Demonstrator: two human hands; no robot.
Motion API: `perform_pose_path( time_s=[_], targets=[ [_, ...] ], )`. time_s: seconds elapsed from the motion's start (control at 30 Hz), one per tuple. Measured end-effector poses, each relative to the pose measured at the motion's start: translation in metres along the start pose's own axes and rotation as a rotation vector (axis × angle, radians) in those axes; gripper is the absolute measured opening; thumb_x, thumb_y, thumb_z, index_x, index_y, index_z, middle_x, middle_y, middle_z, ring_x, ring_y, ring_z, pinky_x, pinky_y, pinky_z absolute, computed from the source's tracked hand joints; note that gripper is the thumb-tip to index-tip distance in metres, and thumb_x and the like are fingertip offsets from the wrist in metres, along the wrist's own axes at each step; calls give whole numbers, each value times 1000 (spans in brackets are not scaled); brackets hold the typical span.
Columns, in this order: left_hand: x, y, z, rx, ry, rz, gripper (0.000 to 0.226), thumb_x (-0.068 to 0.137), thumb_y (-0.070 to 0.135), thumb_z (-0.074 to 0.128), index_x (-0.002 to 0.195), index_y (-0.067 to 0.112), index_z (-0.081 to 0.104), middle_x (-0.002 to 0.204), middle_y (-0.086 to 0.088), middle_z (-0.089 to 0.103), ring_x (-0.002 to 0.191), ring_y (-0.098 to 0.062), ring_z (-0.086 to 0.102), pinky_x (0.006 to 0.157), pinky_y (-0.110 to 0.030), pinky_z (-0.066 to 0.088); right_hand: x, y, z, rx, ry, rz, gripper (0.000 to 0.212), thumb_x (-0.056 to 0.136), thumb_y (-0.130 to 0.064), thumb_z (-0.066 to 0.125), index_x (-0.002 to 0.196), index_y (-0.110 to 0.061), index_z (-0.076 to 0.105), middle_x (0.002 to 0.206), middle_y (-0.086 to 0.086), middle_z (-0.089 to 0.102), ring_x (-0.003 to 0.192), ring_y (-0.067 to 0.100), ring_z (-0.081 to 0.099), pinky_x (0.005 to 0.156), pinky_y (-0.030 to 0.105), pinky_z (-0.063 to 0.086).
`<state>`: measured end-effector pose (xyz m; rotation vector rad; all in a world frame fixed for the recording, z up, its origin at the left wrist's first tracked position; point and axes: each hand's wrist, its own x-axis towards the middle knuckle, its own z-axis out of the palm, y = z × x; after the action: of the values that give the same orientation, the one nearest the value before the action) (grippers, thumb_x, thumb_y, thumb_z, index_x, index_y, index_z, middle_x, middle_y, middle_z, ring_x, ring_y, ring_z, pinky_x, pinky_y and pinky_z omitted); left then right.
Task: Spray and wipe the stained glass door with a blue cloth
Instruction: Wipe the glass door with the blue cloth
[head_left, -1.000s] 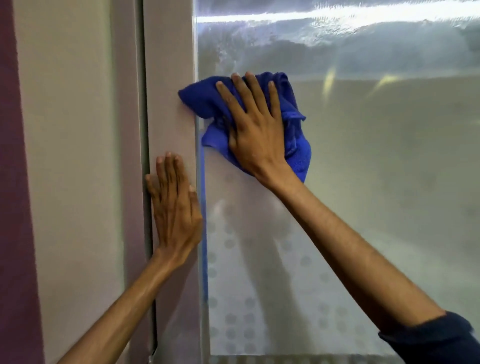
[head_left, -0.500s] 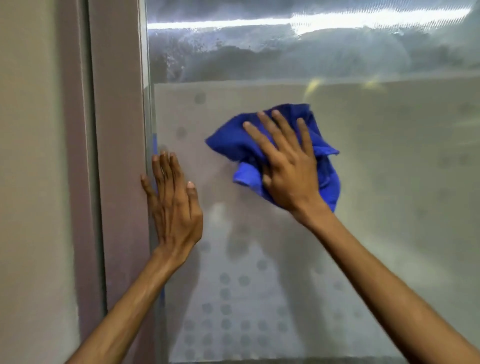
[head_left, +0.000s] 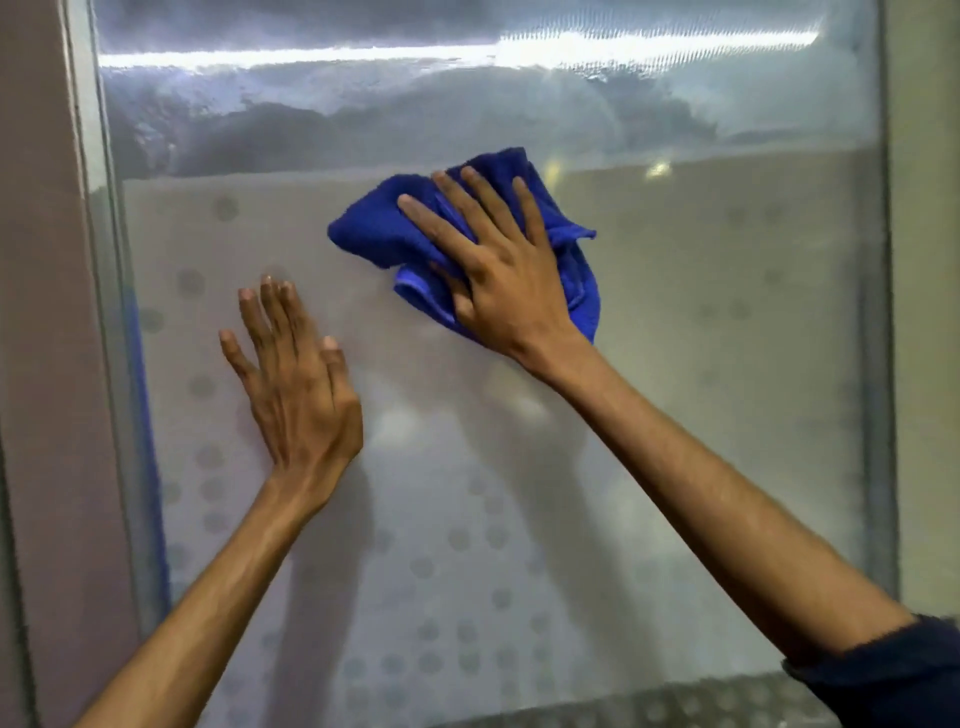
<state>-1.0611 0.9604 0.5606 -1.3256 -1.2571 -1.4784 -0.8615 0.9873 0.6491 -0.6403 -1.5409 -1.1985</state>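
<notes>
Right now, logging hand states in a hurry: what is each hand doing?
Left hand: open, flat on the glass door, holding nothing.
Right hand: open, pressing the blue cloth against the glass.

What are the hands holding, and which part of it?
The right hand presses flat on the middle of the bunched blue cloth, pinning it to the glass. The left hand holds nothing; it lies flat on the glass.

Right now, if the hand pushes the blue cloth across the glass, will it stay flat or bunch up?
The blue cloth already lies crumpled under the right hand, so it is probably floppy and will bunch. Its looped pile looks soft and light, so it likely slides easily over the glass door.
</notes>
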Motion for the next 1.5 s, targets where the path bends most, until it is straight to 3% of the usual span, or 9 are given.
perform_pose_path(
  time_s=[0.27, 0.43, 0.63, 0.83, 1.0, 1.13, 1.2, 1.3, 1.5],
  targets=[
    [6, 39, 11, -7, -15, 34, 70, 100, 44, 18, 155, 3, 7, 164, -15, 3, 152, -30, -3, 120, -51, -7, -17, 157, -44, -59, 88, 423, 54, 99, -44, 37, 151, -27, 41, 156, 4, 41, 146, 26, 34, 121, 50, 21],
    [1, 66, 18, 13, -62, 104, 73, 100, 48, 19, 155, 3, 5, 164, -15, 2, 152, -30, -3, 119, -53, -8, -42, 217, -61, -134, 111, 519, 52, 100, -37, 36, 152, -28, 39, 154, 3, 43, 142, 23, 39, 116, 50, 31],
    [-16, 86, 27, 62, -123, 149, 71, 101, 45, 22, 155, 3, 1, 165, -15, 0, 152, -29, -3, 119, -57, -4, -60, 180, -57, -53, 138, 678, 53, 98, -35, 41, 151, -31, 39, 158, 1, 38, 149, 22, 29, 120, 55, 20],
    [-48, 94, 28, 36, -151, 146, 67, 103, 37, 26, 155, 2, 1, 164, -16, 1, 152, -29, -1, 121, -54, -2, -144, 87, -58, 6, 46, 497, 64, 84, -18, 51, 147, -30, 48, 156, 0, 41, 149, 23, 30, 119, 58, 20],
    [-92, 95, 25, -82, -201, 105, 65, 102, 28, 30, 155, 1, 4, 164, -17, 2, 153, -28, -2, 124, -42, -2, -239, 21, -64, 26, -68, 329, 52, 92, -16, 53, 142, -29, 53, 155, 3, 42, 147, 28, 33, 114, 66, 22],
    [-135, 95, 23, -128, -248, 89, 64, 101, 22, 31, 155, 2, 4, 164, -16, 2, 153, -25, -3, 124, -39, -3, -312, 4, -72, 2, -160, 359, 75, 82, -1, 67, 147, -32, 45, 158, 5, 37, 149, 31, 28, 114, 70, 20],
    [-150, 93, 20, -137, -282, 76, 65, 100, 22, 31, 155, 2, 3, 164, -15, 0, 153, -25, -5, 124, -39, -4, -339, 9, -79, -22, -202, 383, 77, 86, -4, 65, 150, -34, 37, 159, 6, 35, 150, 30, 26, 113, 71, 19],
    [-164, 89, 16, -119, -335, 88, 66, 100, 25, 29, 155, 3, 0, 165, -13, -4, 152, -24, -7, 123, -39, -7, -346, 46, -90, -47, -196, 478, 55, 97, -31, 53, 149, -33, 35, 158, 10, 35, 149, 30, 27, 115, 69, 16],
    [-167, 92, 14, -134, -370, 64, 68, 100, 29, 28, 155, 3, -2, 164, -13, -7, 152, -25, -10, 122, -41, -10, -235, 148, -93, -83, -25, 738, 70, 86, -7, 43, 154, -19, 34, 162, 16, 26, 152, 35, 17, 121, 61, 2]
  ],
)
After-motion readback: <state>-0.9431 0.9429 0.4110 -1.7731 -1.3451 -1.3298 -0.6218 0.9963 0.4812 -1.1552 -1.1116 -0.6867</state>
